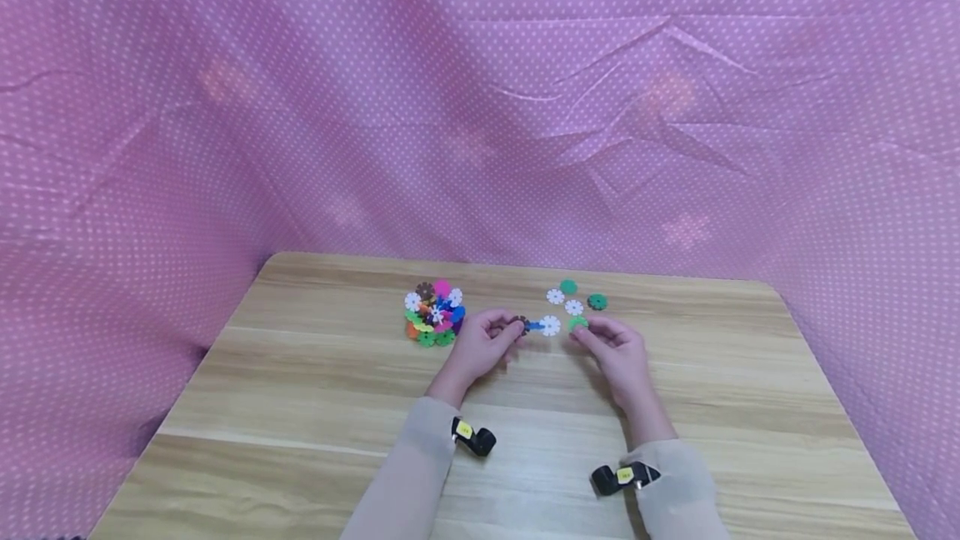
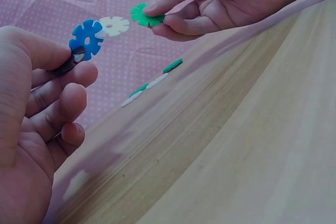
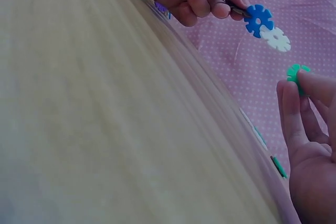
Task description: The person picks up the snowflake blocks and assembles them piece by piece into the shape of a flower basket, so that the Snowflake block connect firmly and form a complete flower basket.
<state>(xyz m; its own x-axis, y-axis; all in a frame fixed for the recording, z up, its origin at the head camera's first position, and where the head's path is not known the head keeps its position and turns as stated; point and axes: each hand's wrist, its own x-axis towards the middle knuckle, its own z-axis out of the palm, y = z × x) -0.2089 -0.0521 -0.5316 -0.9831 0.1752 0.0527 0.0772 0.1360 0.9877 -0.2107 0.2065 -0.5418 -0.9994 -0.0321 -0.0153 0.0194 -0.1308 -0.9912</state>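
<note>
My left hand (image 1: 482, 350) pinches a dark brown notched disc (image 1: 521, 325) between thumb and forefinger. Slotted onto that disc is a blue one (image 2: 86, 39), set crosswise to it, and a white disc (image 2: 114, 26) joins on at the blue one's far edge. Between the thumb and fingers of my right hand (image 1: 619, 357) is a bright green notched disc (image 3: 297, 77), partly covered by the thumb. In the left wrist view a small gap separates the green disc from the white end of the joined row. Both hands are raised above the table.
A colourful ball-like cluster of joined discs (image 1: 435, 315) stands on the wooden table (image 1: 315, 407), left of my left hand. Behind the hands lie loose discs, among them a dark green one (image 1: 597, 302) and a white one (image 1: 555, 297). A pink dotted cloth (image 1: 480, 107) hangs behind.
</note>
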